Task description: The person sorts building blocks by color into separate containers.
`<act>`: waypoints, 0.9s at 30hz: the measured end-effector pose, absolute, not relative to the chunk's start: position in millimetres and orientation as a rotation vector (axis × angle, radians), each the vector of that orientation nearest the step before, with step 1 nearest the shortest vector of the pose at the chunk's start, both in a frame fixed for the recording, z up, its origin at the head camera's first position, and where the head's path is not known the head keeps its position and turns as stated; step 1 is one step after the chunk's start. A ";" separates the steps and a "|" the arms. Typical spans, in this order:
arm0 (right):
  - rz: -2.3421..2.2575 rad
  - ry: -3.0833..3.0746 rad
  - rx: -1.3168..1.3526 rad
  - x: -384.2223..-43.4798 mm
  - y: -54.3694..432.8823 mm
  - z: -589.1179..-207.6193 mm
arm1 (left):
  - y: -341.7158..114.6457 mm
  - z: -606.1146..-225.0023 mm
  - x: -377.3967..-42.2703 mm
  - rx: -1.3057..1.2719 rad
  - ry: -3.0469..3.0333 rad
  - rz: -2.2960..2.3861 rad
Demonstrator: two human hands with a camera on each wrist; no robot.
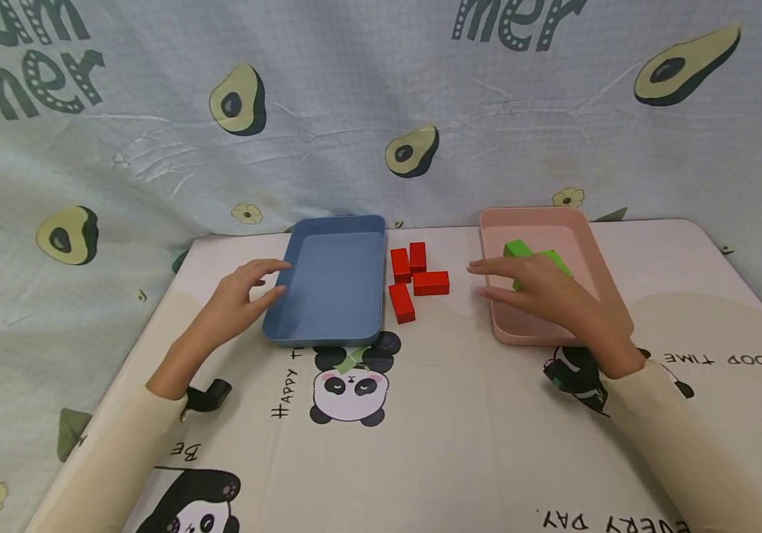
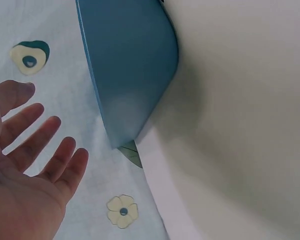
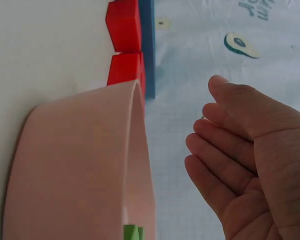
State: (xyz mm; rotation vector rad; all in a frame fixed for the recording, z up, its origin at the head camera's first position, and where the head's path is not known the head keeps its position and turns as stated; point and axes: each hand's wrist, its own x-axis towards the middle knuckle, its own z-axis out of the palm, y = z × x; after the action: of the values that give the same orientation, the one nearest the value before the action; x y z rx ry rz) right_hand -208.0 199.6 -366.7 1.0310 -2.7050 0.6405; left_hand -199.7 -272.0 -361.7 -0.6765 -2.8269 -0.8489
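Note:
My left hand [image 1: 237, 300] hovers at the left rim of the blue tray [image 1: 337, 281], fingers relaxed and holding nothing. In the left wrist view the palm and spread fingertips show beside the tray's outer wall [image 2: 127, 75]. My right hand [image 1: 541, 289] is over the pink tray [image 1: 507, 326], its fingers loosely extended toward the left and nothing in them. Green blocks [image 1: 518, 249] lie in the pink tray, partly hidden behind this hand. Between the trays several red blocks [image 1: 430, 283] lie close together on the table; two red blocks [image 3: 124, 26] also show in the right wrist view.
The table [image 1: 447, 429] wears a pale cloth printed with pandas and lettering. Behind it hangs a light curtain [image 1: 328, 111] with avocado prints. Both trays stand near the table's far edge.

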 end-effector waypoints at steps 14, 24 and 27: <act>0.854 -2.906 0.979 -234.2 172.3 -373.0 | -299.2 -370.6 -213.9 -0.452 -2.916 -1.404; 0.851 -2.990 0.934 -248.6 155.2 -384.5 | -307.3 -388.2 -222.5 -0.516 -2.787 -1.761; 0.845 -3.021 0.920 -252.6 150.7 -384.2 | -307.7 -390.6 -224.1 -0.522 -2.775 -1.801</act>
State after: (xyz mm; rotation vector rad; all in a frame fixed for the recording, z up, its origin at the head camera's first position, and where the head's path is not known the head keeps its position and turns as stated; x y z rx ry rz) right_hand -252.6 150.7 -384.2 0.9199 -3.0213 0.8450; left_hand -224.1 -307.7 -390.6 -0.5221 -2.7747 -1.8007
